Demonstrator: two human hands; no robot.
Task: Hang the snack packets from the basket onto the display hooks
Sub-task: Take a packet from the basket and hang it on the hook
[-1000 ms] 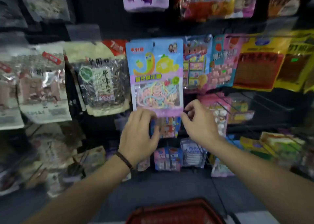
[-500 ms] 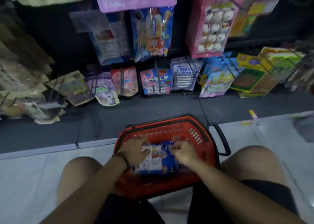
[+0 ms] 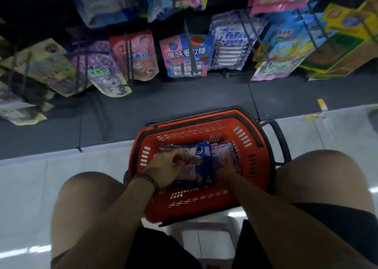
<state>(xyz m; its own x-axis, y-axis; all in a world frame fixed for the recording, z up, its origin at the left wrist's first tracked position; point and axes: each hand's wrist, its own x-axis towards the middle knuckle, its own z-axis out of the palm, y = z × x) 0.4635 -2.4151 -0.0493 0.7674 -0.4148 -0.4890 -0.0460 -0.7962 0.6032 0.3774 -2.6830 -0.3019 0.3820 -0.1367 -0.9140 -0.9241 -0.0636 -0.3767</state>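
On pale floor [image 3: 24,187] by shelving [image 3: 184,105]: basket [image 3: 258,166]; left hand [image 3: 163,170] grips packet [image 3: 201,166].

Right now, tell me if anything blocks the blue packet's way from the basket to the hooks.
Nothing visible does. The left grip holds the blue packet in the open-topped basket. Only open space lies between it and the hooks, though those carry hanging packets.

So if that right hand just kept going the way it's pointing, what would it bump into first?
Most likely the pale purple packet in the red basket, beside the blue packet: the right hand points straight at it. They may already touch; depth is unclear.
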